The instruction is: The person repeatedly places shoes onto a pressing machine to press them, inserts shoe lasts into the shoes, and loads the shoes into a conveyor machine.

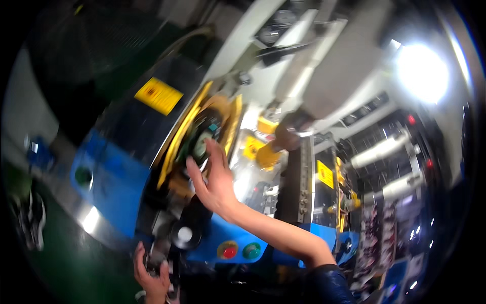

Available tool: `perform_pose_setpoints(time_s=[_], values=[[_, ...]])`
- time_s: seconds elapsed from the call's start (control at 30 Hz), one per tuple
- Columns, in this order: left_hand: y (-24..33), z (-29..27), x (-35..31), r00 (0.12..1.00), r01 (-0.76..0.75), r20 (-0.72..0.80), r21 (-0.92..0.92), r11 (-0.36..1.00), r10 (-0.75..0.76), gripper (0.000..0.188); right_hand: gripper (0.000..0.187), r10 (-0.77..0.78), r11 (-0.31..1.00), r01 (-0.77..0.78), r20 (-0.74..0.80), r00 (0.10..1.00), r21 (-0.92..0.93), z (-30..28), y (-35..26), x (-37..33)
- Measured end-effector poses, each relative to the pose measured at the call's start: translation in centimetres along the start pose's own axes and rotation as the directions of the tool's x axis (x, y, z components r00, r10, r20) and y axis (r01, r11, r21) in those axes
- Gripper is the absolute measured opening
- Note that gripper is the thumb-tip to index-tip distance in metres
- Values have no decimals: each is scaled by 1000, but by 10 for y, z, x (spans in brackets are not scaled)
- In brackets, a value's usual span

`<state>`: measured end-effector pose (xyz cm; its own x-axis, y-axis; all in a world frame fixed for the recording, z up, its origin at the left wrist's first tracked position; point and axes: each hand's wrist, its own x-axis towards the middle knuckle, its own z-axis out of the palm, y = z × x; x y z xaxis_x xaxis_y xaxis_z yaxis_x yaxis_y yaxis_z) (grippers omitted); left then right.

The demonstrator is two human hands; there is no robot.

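My right hand (215, 180) reaches into the machine between two yellow side pads (177, 139), fingers spread and thumb apart. Its fingertips are at a dark, rounded piece (205, 124) with a pale green and white middle, which looks like a shoe. Blur hides whether they touch it. My left hand (152, 276) is lower, at the machine's front, with thumb and fingers apart. A dark grey part shows between them, too blurred to name. Close above that hand sits a black round knob (186, 235) with a pale centre.
A blue front panel (212, 243) carries a red button (228, 250) and a green button (251, 251). A yellow-tipped press head (286, 134) hangs right of my right hand. Another blue and black station is farther right, before a rack (377, 238) of several items. A bright lamp (422, 73) glares.
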<state>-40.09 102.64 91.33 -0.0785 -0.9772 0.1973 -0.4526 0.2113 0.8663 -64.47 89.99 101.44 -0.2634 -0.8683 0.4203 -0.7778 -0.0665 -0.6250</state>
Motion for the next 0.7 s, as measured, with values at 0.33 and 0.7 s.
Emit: perform_pose_setpoints(time_s=[0.33, 0.7], values=[[-33, 36, -13, 938, -258, -247, -25, 966, 244, 70, 54, -520, 854, 404, 559, 646, 328, 43, -61, -48], [-17, 7, -47, 988, 128, -75, -88, 988, -135, 77, 60, -438, 899, 382, 484, 757, 216, -50, -77, -101]])
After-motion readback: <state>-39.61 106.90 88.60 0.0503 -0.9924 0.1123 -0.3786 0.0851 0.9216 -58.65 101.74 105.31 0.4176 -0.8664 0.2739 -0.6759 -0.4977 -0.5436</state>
